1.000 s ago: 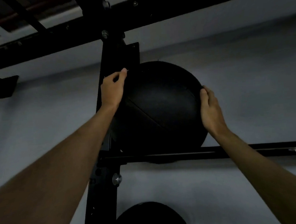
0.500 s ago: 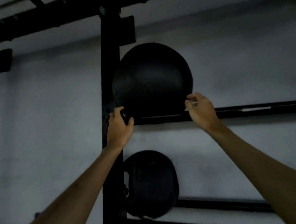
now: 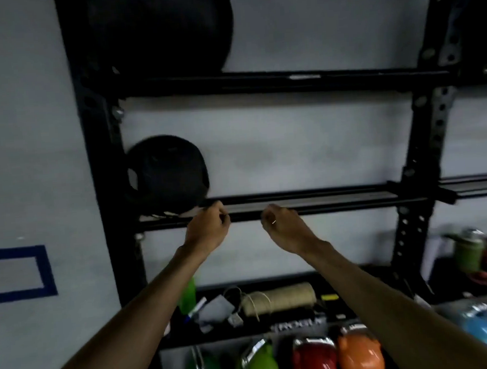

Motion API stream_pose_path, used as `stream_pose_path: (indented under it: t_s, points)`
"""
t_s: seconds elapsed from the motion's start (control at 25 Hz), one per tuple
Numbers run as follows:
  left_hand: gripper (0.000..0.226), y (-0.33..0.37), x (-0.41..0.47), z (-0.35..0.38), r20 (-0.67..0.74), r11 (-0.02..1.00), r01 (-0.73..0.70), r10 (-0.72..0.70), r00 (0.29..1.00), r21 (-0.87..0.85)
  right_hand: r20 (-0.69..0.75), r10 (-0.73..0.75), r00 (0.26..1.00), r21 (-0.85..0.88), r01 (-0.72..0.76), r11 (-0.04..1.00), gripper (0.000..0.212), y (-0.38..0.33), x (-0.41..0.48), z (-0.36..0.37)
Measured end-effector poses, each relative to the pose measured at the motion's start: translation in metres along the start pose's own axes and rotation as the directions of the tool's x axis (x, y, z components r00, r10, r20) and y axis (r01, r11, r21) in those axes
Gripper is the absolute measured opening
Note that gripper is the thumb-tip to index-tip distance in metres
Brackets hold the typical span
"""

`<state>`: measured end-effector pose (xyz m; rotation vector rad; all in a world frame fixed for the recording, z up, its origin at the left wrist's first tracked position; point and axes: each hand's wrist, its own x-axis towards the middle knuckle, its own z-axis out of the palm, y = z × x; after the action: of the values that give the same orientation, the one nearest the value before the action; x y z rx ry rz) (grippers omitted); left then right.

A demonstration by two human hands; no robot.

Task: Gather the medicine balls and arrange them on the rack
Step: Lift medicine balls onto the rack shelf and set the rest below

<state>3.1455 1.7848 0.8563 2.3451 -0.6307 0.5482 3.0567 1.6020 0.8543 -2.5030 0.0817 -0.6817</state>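
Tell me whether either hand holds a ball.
No, the left hand and right hand hold nothing; the large ball and small ball sit on the rack.

Dim light — grey wall (image 3: 292, 152) bearing blue tape rectangle (image 3: 13, 253).

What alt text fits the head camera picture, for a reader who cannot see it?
The left hand and right hand, empty with loosely curled fingers, hover before the middle rail of a black rack. A large medicine ball sits on the rail above, a smaller medicine ball on the middle rail; coloured kettlebells stand below.
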Motion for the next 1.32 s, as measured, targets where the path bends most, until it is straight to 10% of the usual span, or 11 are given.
stream_pose_path:
  t_s: [0.48, 1.0, 1.32]
  points:
    - [0.016, 0.080, -0.207, 0.287, 0.662, 0.992, 0.125, -0.114, 0.741, 0.031, 0.306, 0.441, 0.844, -0.105, -0.430, 0.897, 0.022, 0.279, -0.234, 0.037]
    - [0.020, 0.139, -0.405, 0.578, 0.876, 0.854, 0.419, -0.426, 0.227, 0.307, 0.611, 0.686, 0.395, -0.242, -0.732, 0.637, 0.026, 0.580, -0.444, 0.086]
    - [0.064, 0.022, -0.548, 0.789, 0.856, 0.623, 0.653, -0.512, -0.076, 0.431, 0.602, 0.798, 0.014, -0.185, -0.970, 0.157, 0.035, 0.737, -0.598, 0.266]
